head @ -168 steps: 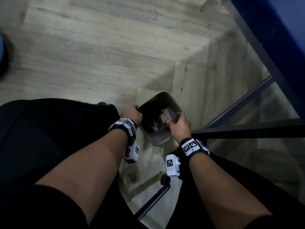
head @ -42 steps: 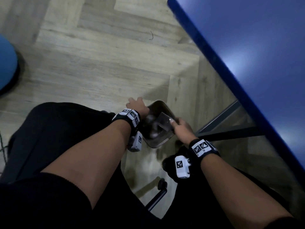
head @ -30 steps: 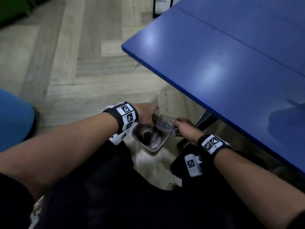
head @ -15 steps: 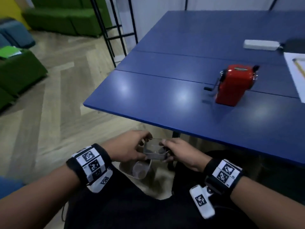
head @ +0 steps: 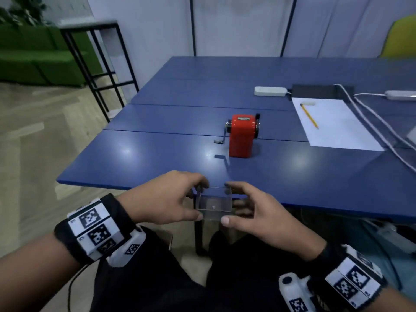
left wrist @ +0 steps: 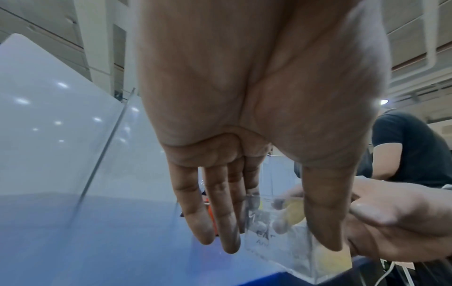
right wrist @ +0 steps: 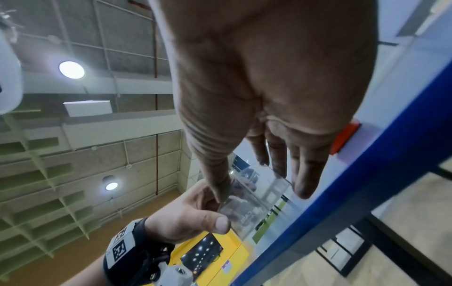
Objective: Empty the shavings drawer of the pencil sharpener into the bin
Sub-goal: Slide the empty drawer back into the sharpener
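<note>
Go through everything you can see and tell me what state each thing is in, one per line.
Shavings drawer: out of the sharpener, held level at the table edge, nearly empty.
Left hand: grips the drawer's left side.
Right hand: grips its right side.
Pencil sharpener: upright on the table, crank pointing down.
Pencil: lying on the paper.

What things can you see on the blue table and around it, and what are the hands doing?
table: one, blue, in front of the person
pencil sharpener: one, red, standing mid-table
paper sheet: one, white, right of the sharpener
pencil: one, yellow, lying on the paper
power strips: two, white, far side
shavings drawer: one, clear, at the table's near edge, held between both hands
sofa: green, far left
left hand: holds the drawer's left side
right hand: holds its right side
</note>
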The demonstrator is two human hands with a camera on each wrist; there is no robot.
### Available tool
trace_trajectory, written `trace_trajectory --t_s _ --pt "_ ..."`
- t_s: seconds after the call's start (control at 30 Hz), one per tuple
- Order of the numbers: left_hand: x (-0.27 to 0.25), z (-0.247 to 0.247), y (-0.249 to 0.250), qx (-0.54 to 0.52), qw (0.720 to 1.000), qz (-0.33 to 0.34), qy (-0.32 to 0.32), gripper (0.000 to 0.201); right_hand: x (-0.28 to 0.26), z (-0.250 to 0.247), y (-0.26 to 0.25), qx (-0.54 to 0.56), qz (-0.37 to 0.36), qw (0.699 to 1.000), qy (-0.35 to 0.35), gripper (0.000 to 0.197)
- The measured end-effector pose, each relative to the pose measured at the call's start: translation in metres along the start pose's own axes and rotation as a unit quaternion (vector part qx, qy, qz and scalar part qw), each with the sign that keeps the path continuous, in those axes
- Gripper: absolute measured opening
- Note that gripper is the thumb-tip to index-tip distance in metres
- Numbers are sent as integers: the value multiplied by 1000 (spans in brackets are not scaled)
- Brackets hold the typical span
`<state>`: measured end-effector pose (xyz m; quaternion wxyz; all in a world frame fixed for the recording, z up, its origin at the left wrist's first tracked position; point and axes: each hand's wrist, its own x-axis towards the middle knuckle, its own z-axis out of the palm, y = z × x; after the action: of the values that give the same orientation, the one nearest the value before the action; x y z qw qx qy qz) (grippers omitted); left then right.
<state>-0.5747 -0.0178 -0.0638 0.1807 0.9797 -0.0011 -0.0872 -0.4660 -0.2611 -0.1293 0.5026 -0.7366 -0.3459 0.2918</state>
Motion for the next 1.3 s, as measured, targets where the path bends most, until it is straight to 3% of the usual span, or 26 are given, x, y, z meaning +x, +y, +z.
trace_trajectory --t_s 0.23,0.33,0.5,0.6,0.67,0.77,0.83,0.9,1.07,1.3 --pt "53 -18 34 28 997 67 -35 66 -17 -38 -2 -97 -23 986 136 66" --pt "76 -38 36 20 995 83 -59 85 -26 -48 4 -96 -1 981 168 63" --pt "142 -79 30 7 996 63 63 111 -39 -62 25 -74 30 974 213 64" --pt "191 -84 27 55 997 25 48 122 -44 -63 35 -64 43 970 232 65" --pt "217 -83 27 86 996 9 14 121 -45 -61 38 -56 46 967 243 63" --pt "241 -82 31 133 991 -6 -26 99 -45 -63 40 -40 49 966 252 58" --pt "248 -81 34 156 987 -5 -49 83 -43 -64 41 -30 55 965 256 58" --pt "250 -82 39 158 985 2 -65 79 -42 -64 42 -21 59 963 262 58" --pt "242 -89 47 179 977 40 -113 79 -44 -62 43 -21 75 960 269 61" --pt "218 -87 50 223 958 87 -161 94 -49 -49 37 -24 89 954 287 66"
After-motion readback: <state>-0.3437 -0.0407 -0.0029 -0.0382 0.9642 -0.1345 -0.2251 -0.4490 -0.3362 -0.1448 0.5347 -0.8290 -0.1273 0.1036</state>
